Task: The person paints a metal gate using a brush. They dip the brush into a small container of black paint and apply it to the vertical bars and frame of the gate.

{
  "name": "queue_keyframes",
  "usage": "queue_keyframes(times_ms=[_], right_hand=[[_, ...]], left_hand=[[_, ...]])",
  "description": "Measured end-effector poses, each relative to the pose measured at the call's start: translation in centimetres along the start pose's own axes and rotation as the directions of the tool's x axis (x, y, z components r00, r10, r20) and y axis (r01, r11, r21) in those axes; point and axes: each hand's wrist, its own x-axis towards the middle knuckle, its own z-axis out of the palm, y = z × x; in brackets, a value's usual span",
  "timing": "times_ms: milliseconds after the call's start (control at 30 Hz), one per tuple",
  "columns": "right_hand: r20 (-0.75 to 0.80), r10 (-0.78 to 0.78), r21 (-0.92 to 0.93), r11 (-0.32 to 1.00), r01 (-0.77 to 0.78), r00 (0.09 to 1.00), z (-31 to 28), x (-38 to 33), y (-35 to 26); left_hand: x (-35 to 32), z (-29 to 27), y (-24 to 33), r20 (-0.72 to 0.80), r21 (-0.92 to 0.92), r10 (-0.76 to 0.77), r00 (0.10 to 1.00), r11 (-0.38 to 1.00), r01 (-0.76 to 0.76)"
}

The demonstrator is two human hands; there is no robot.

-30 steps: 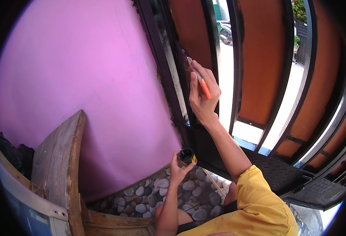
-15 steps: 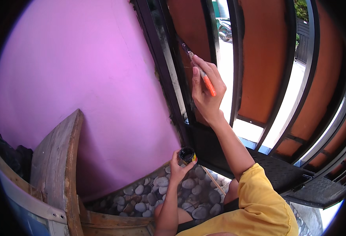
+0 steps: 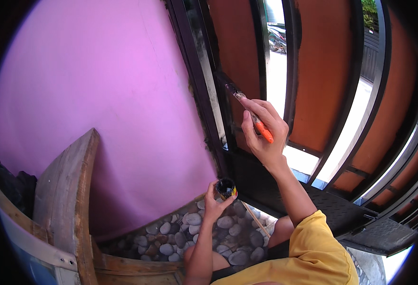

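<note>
My right hand [image 3: 268, 130] grips a paintbrush [image 3: 264, 130] by its orange-tipped handle. The brush's dark bristles meet the black frame bar along the left edge of a brown gate panel [image 3: 237, 52]. Lower down, my left hand [image 3: 214, 203] is wrapped round a small open paint can [image 3: 226, 188] with a yellow and red label. Black paint shows inside the can and coats its rim. The gate [image 3: 292, 61] has upright black bars with brown panels and open gaps between them.
A pink wall [image 3: 109, 85] rises on the left, close beside the gate. Weathered wooden furniture [image 3: 64, 190] stands at the lower left. Grey rounded stones [image 3: 171, 237] cover the ground under my arms, where a thin stick [image 3: 256, 218] lies. Through a gap, a parked motorbike [image 3: 277, 40] shows outside.
My right hand and the paintbrush have moved down and slightly right along the bar. My left hand keeps the paint can in nearly the same place.
</note>
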Motion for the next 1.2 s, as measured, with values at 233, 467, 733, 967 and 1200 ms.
queue_keyframes(times_ms=[233, 467, 733, 967, 1200], right_hand=[[-0.011, -0.023, 0.027, 0.999, 0.023, 1.000, -0.7, 4.7, -0.3], [-0.022, -0.090, 0.027, 0.996, 0.090, 0.996, 1.6, 3.6, 0.7], [0.030, -0.058, -0.047, 0.997, 0.059, 0.998, 1.4, 0.9, 1.9], [0.102, 0.069, -0.044, 0.997, -0.065, 0.992, -1.0, -2.5, 0.9], [-0.066, -0.107, 0.004, 0.994, 0.107, 0.992, 2.0, 1.3, 1.4]], left_hand=[[0.1, -0.2, 0.1, 0.016, -0.024, 0.021, 1.000, 0.999, -0.021], [0.0, 0.1, 0.6, 0.014, -0.009, 0.010, 1.000, 1.000, -0.010], [-0.2, -0.4, 0.2, 0.012, -0.022, -0.003, 1.000, 1.000, 0.003], [-0.1, -0.2, 0.0, 0.004, -0.004, 0.057, 0.998, 0.998, -0.057], [0.0, -0.2, -0.2, 0.013, -0.008, 0.063, 0.998, 0.998, -0.062]])
